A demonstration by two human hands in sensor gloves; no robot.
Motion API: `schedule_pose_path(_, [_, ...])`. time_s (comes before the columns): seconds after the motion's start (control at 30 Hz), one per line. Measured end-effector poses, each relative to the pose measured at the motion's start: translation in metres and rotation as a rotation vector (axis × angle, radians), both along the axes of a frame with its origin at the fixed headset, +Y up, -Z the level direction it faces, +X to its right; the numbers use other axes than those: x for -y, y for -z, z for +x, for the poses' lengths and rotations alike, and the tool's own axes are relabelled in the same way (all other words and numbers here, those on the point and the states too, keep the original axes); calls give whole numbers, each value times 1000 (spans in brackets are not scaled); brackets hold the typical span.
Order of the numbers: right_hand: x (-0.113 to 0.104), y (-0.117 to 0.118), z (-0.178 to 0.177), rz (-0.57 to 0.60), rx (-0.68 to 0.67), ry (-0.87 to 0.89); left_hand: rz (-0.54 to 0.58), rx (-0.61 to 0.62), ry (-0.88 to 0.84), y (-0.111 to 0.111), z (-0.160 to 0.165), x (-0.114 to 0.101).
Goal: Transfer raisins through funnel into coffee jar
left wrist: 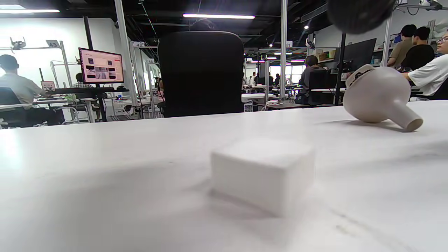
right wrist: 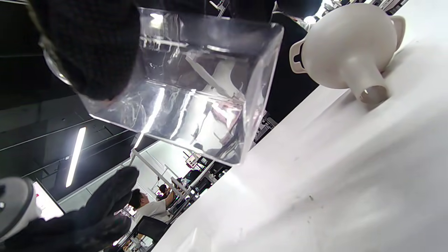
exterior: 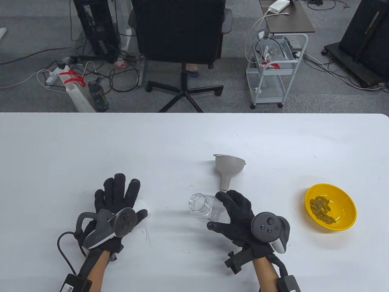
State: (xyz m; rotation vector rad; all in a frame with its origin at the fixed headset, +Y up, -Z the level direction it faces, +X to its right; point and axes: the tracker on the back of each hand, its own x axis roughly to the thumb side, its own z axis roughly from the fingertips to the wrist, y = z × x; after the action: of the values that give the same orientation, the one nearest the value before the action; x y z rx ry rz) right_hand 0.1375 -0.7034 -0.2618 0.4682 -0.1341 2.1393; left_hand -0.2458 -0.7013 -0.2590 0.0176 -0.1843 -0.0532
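Your right hand (exterior: 243, 217) is boxed in: the clear square-sided glass jar (exterior: 204, 208) lies on its side against its fingers, the grey plastic funnel (exterior: 228, 170) lies tipped just beyond, and the yellow bowl of raisins (exterior: 330, 206) sits well to its right. A small white block (left wrist: 262, 173) sits just ahead of your left hand (exterior: 114, 210). Open white table (exterior: 76, 146) spans the far left and far edge.

A white table (exterior: 91, 146) stood on grey carpet (exterior: 30, 100). Behind it was a black office chair (exterior: 180, 30) on a five-star base. A white wire trolley (exterior: 273, 70) stood to its right, beside a dark side table (exterior: 291, 18). Cables (exterior: 91, 70) lay tangled across the floor. Ceiling strip lights (left wrist: 218, 16) lit an open office with a monitor (left wrist: 100, 65) and seated people (left wrist: 428, 75).
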Motion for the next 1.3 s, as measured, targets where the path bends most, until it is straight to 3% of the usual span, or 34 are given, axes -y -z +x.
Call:
schedule_pose_path(0.13, [4, 2, 1, -67, -38, 16, -95, -65, -9, 5, -16, 16])
schedule_pose_path(0.8, [37, 19, -7, -313, -93, -196, -106, -50, -24, 4, -14, 23])
schedule_pose_path(1.3, [45, 22, -9, -386, -113, -225, -122, -57, -22, 4, -14, 22])
